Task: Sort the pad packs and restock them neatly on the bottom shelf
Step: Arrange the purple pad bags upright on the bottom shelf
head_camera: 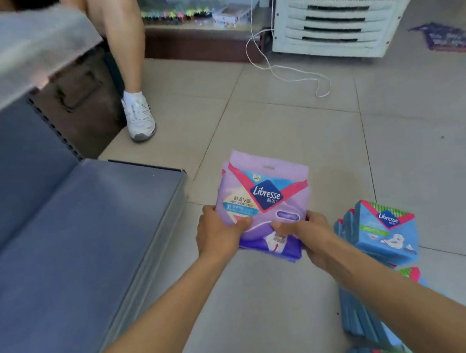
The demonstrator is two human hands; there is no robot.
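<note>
Above floor tiles, both forearms outstretched, left hand (218, 234), right hand (306, 233) gripping purple packs (264, 201)

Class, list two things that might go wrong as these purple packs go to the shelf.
The left hand and right hand grip the purple packs only at their lower end, so one may slip out. The blue packs lean on the floor beside the right forearm; a swing could topple them.
</note>
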